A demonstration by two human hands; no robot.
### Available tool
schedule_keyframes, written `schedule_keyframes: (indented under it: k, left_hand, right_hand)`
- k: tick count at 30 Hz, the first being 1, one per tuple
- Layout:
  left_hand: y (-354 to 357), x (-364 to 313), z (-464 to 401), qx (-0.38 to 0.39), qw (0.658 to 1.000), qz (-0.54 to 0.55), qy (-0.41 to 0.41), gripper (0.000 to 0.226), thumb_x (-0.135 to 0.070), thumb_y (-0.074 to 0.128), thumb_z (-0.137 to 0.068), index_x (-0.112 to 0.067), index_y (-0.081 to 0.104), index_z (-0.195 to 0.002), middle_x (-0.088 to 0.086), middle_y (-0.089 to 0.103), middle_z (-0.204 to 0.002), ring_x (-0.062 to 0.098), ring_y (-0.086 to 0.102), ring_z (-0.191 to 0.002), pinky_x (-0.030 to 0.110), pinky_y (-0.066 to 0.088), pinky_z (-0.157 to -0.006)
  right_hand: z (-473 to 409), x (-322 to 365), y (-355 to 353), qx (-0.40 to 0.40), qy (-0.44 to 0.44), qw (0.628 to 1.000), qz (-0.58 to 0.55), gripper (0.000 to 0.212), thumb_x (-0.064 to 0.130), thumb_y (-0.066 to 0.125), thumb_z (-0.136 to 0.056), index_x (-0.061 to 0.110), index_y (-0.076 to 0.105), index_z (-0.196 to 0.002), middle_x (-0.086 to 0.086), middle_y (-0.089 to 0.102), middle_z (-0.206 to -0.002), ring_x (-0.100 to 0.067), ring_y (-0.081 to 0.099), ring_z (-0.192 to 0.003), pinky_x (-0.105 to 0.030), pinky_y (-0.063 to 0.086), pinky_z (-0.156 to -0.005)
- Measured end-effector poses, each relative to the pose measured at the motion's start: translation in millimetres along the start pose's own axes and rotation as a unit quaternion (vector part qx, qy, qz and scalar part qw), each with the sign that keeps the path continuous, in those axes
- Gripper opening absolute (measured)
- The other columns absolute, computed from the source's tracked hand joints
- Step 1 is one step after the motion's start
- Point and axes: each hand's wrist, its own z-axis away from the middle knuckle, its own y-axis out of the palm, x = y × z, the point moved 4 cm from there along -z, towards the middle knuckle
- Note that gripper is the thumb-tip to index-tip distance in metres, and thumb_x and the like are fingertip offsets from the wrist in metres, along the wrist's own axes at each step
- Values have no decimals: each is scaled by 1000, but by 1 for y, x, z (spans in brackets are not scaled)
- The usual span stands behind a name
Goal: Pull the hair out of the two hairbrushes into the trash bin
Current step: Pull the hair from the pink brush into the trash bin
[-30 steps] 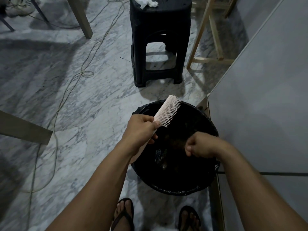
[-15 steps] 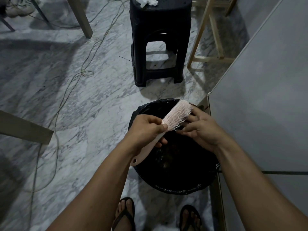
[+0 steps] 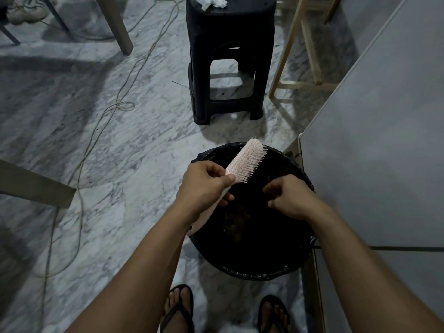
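My left hand [image 3: 204,186] grips the handle of a pale pink hairbrush [image 3: 245,162], held tilted over the far left rim of the black-lined trash bin [image 3: 252,272], bristles facing right. Over the middle of the bin, my right hand [image 3: 290,198] hangs a short way right of the brush without touching it. Its fingers are curled and pinched together. Whether any hair is between them is lost against the dark bin. Dark clumps lie inside the bin. A second hairbrush is not in view.
A black plastic stool [image 3: 230,56] with a white tissue [image 3: 211,2] on top stands behind the bin. A grey cabinet [image 3: 372,152] runs along the right. A cable [image 3: 120,106] snakes over the marble floor; wooden legs [image 3: 307,44] stand nearby. My feet in flip-flops [image 3: 180,306] are below.
Half a second ago my right hand was at the brush's bristles; it has since pulled away down and to the right over the bin. The brush has tilted back up slightly.
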Motion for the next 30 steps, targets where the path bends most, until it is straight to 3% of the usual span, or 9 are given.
schedule_keyframes:
  k: [2,4,6,13,17,20,23,28,30]
  left_hand:
    - [3,4,0,17,1000,-12,-7,19,-9,71,-87,7,65,-94,15,70,-72,22,72,-57,33,58,-52]
    - [6,11,-3,34,999,-29,-13,17,-10,72,-86,4,66,-92,15,72,-75,24,73,-60,34,58,-53]
    - [9,21,-9,46,998,-42,-15,15,-11,73,-86,2,67,-91,16,74,-79,25,74,-63,35,59,-55]
    - [23,71,-10,66,996,-40,-50,8,-8,70,-87,-2,68,-92,27,72,-89,19,71,-62,26,56,-54]
    - [18,61,-2,95,989,-105,-48,26,-16,84,-72,-12,70,-94,12,73,-88,20,67,-68,37,57,-63]
    - [6,24,9,97,976,-193,-26,31,-19,86,-66,-19,71,-94,-2,72,-85,15,68,-71,31,53,-65]
    - [-6,-30,26,98,971,-219,-1,26,-18,85,-68,-21,71,-89,-5,71,-80,8,65,-69,19,45,-56]
    - [-28,-138,67,114,972,-200,42,21,-14,84,-70,-20,73,-87,-1,75,-79,16,69,-70,33,54,-65]
    - [-34,-178,82,127,971,-192,62,18,-13,82,-72,-20,74,-85,-2,74,-74,13,65,-62,33,52,-60]
  right_hand:
    - [-7,-2,-6,-66,-12,981,-184,49,9,69,-83,18,59,-129,-6,65,-126,-22,63,-114,-36,48,-101]
    - [-8,3,-7,-72,-24,907,-415,44,12,61,-91,18,52,-134,-7,64,-124,-25,66,-106,-46,53,-95]
    - [-9,7,-5,-57,-41,863,-501,42,15,60,-93,22,52,-133,-6,66,-119,-26,68,-101,-47,56,-88]
    - [-8,-15,23,-131,-23,887,-442,33,1,67,-85,15,68,-115,-5,70,-108,-17,72,-90,-31,62,-71]
    - [-1,-12,20,-139,30,871,-470,27,0,67,-86,17,70,-106,-4,71,-100,-17,71,-84,-27,60,-63]
    - [13,6,-9,-159,50,865,-474,21,2,68,-84,22,69,-92,-3,72,-94,-16,71,-79,-28,60,-62]
    - [40,28,-55,-190,66,853,-481,17,0,70,-82,12,69,-95,-11,71,-91,-20,70,-73,-28,60,-60]
    - [107,71,-140,-237,80,835,-491,13,0,71,-81,13,70,-85,-16,71,-89,-23,71,-70,-34,61,-62]
    - [134,88,-171,-263,84,833,-480,12,3,71,-81,15,69,-80,-19,71,-91,-28,72,-72,-38,61,-63]
